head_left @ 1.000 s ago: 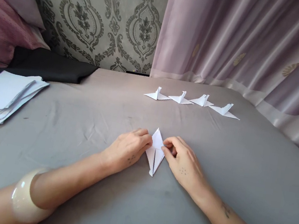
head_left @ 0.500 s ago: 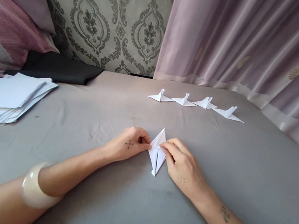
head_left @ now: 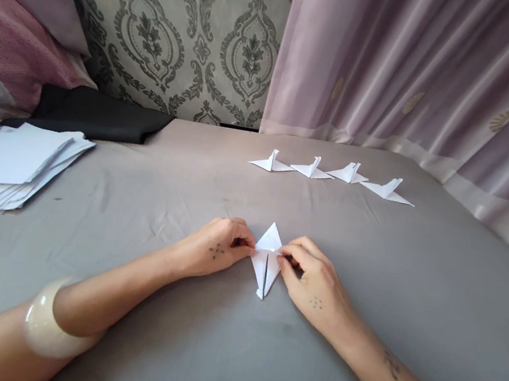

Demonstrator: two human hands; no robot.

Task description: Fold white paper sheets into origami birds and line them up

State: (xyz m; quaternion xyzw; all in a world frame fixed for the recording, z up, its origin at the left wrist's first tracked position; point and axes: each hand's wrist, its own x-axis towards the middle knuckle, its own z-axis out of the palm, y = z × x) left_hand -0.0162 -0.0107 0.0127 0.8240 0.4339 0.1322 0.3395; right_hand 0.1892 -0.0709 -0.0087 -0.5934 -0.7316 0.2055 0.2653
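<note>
A wide, glossy, cream-coloured bangle (head_left: 38,320) with a smooth, rounded surface circles the bare left forearm (head_left: 122,292). The left hand (head_left: 212,245) bears a cluster of small dark dots (head_left: 216,251). The right hand (head_left: 315,277) has fainter dots (head_left: 316,303), and the bare right forearm (head_left: 361,336) carries a dark, curling mark (head_left: 392,365), too blurred to read.

Prob. a home rm: patterned wallpaper (head_left: 199,50), pinkish curtains (head_left: 376,61) & grey cloth-covered surface (head_left: 162,343).
</note>
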